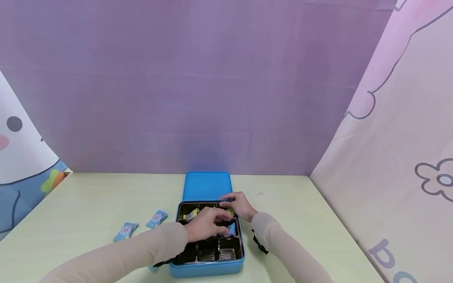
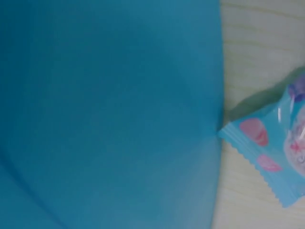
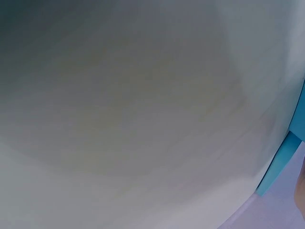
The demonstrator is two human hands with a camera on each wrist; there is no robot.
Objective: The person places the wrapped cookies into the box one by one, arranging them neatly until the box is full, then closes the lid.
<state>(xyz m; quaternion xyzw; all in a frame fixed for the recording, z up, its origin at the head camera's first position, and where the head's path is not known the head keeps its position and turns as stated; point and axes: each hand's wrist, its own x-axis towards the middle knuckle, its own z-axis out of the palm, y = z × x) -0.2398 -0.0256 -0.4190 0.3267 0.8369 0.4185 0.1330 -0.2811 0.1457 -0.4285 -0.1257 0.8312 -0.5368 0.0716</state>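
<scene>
A blue box [image 1: 209, 269] with a dark divided insert [image 1: 191, 251] stands on the table, its lid [image 1: 207, 186] open behind it. Over the middle row is my left hand [image 1: 205, 225], its thumb at a blue-wrapped candy [image 1: 231, 229] in the right compartment; I cannot tell if it pinches the candy. My right hand [image 1: 241, 205] grips the far right rim, one finger beyond it and the thumb inside. Beside that thumb shows a yellow candy [image 1: 230, 211]. Another yellow candy [image 1: 191, 214] lies in the far left compartment. The left wrist view faces the box's side wall [image 2: 114, 114].
Left of the box, two blue-wrapped candies [image 1: 126, 232] lie on the table [image 1: 88, 204]. One more blue wrapper [image 1: 153, 269] peeks out under the left sleeve, and a candy [image 2: 271, 143] touches the box wall. A purple backdrop [image 1: 194, 86] rises behind the table.
</scene>
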